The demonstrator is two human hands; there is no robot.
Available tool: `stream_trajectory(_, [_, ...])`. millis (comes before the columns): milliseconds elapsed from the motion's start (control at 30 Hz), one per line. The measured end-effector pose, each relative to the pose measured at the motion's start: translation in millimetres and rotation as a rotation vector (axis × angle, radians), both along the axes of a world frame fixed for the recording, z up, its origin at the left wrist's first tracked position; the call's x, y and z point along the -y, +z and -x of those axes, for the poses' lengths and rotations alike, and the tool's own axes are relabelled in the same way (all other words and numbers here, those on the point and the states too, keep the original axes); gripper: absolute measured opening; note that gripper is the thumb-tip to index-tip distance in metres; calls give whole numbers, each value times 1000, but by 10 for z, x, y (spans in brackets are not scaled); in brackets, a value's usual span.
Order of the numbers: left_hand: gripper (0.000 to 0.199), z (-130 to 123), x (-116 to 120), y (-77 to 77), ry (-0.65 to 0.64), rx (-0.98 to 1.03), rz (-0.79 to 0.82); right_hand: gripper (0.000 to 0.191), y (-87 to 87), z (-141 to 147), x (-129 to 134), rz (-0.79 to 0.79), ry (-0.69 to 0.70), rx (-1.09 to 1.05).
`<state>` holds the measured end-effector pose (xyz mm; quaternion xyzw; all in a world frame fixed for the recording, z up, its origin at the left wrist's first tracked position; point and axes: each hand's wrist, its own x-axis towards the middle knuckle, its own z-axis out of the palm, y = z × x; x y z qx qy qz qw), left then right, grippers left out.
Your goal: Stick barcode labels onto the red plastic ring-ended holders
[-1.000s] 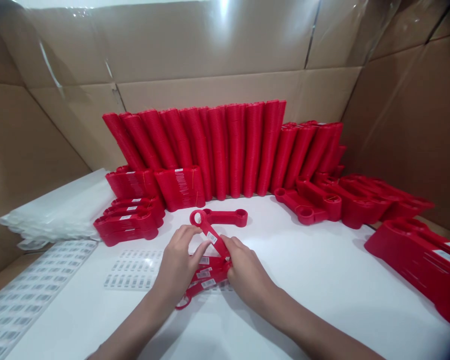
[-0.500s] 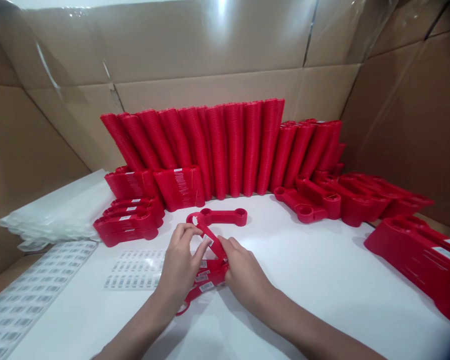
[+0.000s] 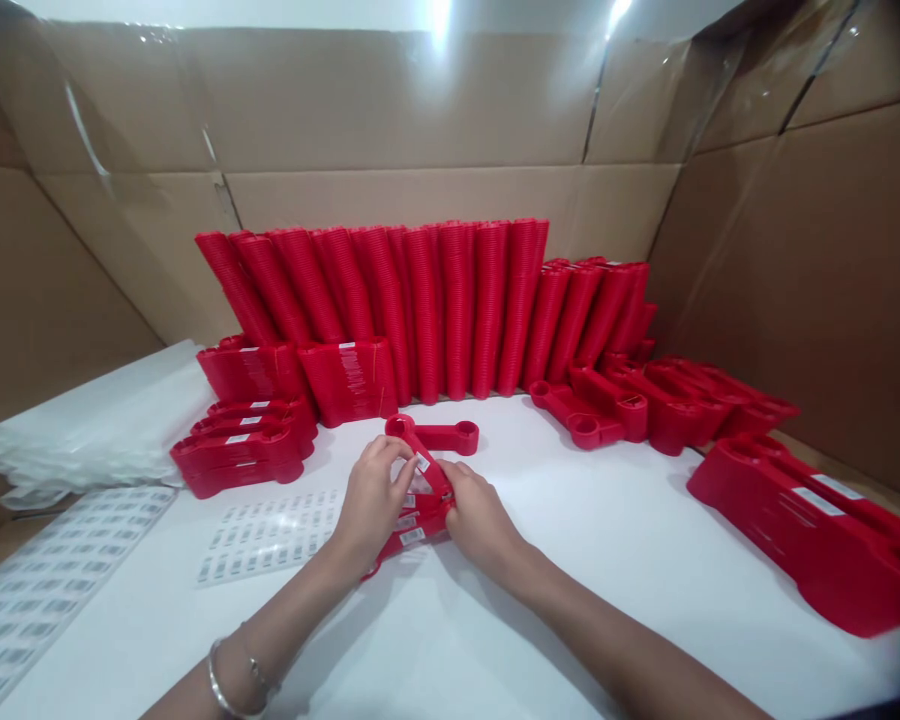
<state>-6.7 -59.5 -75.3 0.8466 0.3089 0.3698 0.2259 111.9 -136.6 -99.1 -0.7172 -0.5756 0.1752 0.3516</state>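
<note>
My right hand [image 3: 481, 510] grips a fanned bunch of several flat red plastic pieces at their right end. The topmost red piece [image 3: 436, 482] slants up and away, a round hole at its far end. A small white barcode label [image 3: 422, 462] lies on its face. The bent fingers and thumb of my left hand [image 3: 375, 490] close at the label's left edge; the exact contact is partly hidden. Below, the other red pieces [image 3: 391, 548] in the bunch show similar labels. Behind my hands, one loose red piece [image 3: 442, 437] lies flat on the white table [image 3: 570, 560].
Tall stacks of red pieces [image 3: 420, 310] line the back, with shorter stacks [image 3: 240, 460] at left and more [image 3: 802, 530] at right. Label sheets [image 3: 270, 535] lie left of my hands, beside a larger sheet [image 3: 52, 600]. Clear plastic bags [image 3: 97, 420] and cardboard walls [image 3: 382, 110] border the table.
The label now lies flatter on the top red piece, with my left fingers still at it. My right hand keeps its hold. The camera view has shifted slightly.
</note>
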Motion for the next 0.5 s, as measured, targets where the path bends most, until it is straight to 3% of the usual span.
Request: stream_trajectory(500, [11,33,82,-127,-29,-38,-83,51,-11,1,14,-38,22,-35])
